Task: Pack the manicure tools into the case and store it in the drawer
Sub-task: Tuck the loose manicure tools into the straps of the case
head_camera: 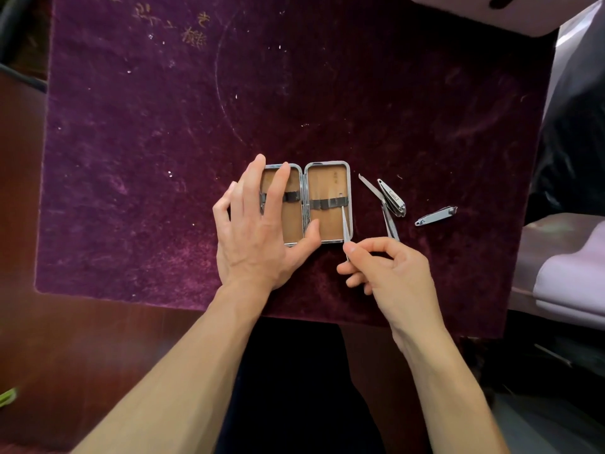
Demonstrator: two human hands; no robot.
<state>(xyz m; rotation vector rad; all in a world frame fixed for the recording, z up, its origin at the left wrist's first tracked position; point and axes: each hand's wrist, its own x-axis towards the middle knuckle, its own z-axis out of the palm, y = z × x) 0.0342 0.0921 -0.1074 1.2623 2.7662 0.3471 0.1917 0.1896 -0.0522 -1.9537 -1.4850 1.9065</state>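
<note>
A small metal-framed case (327, 188) lies open flat on the purple velvet cloth (163, 158), tan lining up, a dark elastic band across each half. My left hand (258, 231) rests spread on the case's left half, thumb near the hinge at the front. My right hand (389, 273) pinches a thin metal tweezers (345, 224) whose tip points at the band on the right half. To the right lie a slim nail file (381, 204), a folded nail clipper (392, 198) and a smaller nail clipper (435, 216).
The cloth covers a dark wooden table (65, 339) whose front edge is close to my body. Pale lilac objects (569, 280) sit off the table's right side, and a black bag (569, 152) lies behind them. A green item (6, 396) shows at the left edge.
</note>
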